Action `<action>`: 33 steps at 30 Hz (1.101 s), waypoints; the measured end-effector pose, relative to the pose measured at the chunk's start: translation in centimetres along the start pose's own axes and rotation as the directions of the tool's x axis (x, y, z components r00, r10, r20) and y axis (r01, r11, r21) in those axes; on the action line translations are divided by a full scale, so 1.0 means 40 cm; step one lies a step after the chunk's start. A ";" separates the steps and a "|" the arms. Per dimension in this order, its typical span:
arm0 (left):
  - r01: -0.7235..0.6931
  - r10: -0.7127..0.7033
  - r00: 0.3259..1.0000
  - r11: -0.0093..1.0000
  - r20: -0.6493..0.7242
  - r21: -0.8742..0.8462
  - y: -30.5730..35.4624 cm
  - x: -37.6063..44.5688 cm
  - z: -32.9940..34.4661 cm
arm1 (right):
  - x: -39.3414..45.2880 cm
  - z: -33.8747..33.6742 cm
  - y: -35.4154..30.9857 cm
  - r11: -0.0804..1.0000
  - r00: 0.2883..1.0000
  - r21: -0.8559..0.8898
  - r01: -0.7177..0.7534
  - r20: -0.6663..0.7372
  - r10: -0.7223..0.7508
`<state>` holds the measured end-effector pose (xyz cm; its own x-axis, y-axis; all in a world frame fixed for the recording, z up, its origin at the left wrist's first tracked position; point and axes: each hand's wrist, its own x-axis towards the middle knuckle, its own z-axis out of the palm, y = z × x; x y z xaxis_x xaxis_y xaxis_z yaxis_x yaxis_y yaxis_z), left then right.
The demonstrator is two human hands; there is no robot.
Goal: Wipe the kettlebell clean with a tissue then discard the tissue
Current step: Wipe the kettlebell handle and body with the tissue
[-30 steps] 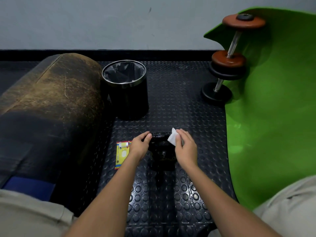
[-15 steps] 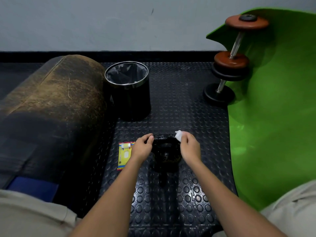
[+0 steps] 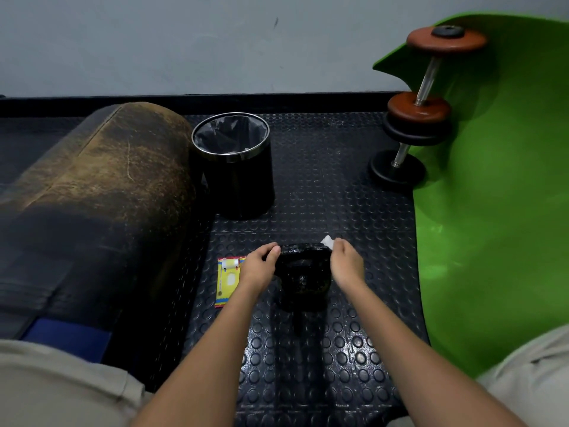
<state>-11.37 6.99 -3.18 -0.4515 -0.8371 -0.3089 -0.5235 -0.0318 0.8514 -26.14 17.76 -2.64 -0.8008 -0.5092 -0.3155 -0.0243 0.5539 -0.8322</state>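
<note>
You are looking down from your own head at a black rubber floor mat [image 3: 323,186] covered in raised round studs. Both your bare forearms reach forward to a black kettlebell [image 3: 303,280] that stands on the mat straight in front of you, near the middle of the view. Your left hand [image 3: 260,266] grips the left end of the kettlebell's handle, fingers curled over the top. Your right hand [image 3: 346,263] is at the right end of the handle, fingers curled round a small white tissue [image 3: 327,241] that is pressed against the handle, with only a crumpled corner of it showing beyond your fingertips. Just left of your left hand, a flat yellow packet [image 3: 229,280] with red and blue edges lies on the mat. Farther away and slightly left stands a round black waste bin [image 3: 235,167] with a shiny metal rim and a dark liner, well apart from the kettlebell. A large worn brown and black cylindrical punching bag [image 3: 92,204] lies along the left side, just beside the bin. On the right, a bright green exercise mat [image 3: 498,226] curls upward against a pale wall [image 3: 184,41], and a dumbbell [image 3: 421,106] with orange-brown and black plates leans upright at its edge. Your knees, in light beige fabric, fill the bottom corners.
</note>
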 end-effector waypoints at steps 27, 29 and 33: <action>0.039 -0.040 0.999 0.999 -0.023 -0.032 -0.002 0.019 0.011 | -0.013 0.023 0.082 0.805 0.820 -0.245 0.540 -0.061 -0.569; 0.033 -0.034 0.999 0.999 -0.020 -0.024 -0.004 0.022 0.010 | -0.025 0.021 0.093 0.876 0.865 -0.141 0.461 -0.146 -0.479; 0.024 -0.024 1.000 0.999 -0.018 -0.024 -0.009 0.023 0.010 | -0.011 0.019 0.061 0.993 0.990 0.086 0.076 -0.126 -0.065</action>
<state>-11.88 6.47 -3.94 -0.4254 -0.8458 -0.3219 -0.5167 -0.0650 0.8537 -25.40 18.84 -4.89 -0.8664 -0.4571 -0.2011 -0.0332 0.4546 -0.8901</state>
